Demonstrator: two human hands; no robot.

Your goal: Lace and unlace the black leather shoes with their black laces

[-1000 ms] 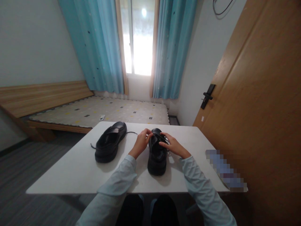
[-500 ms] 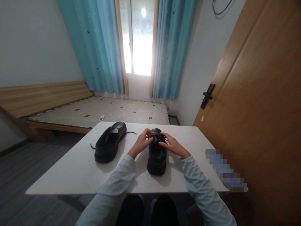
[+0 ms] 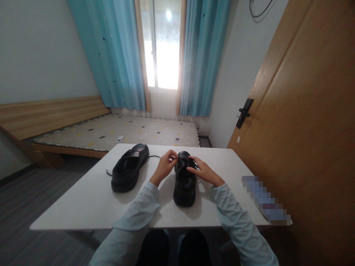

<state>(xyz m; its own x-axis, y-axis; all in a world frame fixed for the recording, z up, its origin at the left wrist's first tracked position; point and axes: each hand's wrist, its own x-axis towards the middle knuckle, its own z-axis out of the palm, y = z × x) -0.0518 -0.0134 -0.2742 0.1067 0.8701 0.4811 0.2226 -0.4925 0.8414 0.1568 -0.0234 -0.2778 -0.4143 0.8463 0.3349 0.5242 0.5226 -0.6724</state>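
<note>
On the white surface [image 3: 83, 207], a black lace-up shoe [image 3: 184, 195] stands on its sole between the hands, toe pointing away. The left hand [image 3: 165, 164] has its grip pinched on the shoelace [image 3: 176, 159] beside the instep; the right hand [image 3: 204, 171] reaches over the other side, and whether its grip is clamped on lace I cannot tell. No finished bow shows, so the lacing looks partway along. The second shoe [image 3: 124, 183], to the left, trails loose lace ends [image 3: 154, 156], apparently untied. Both have smooth, glossy, leather-like uppers, rounded toes and thick soles.
</note>
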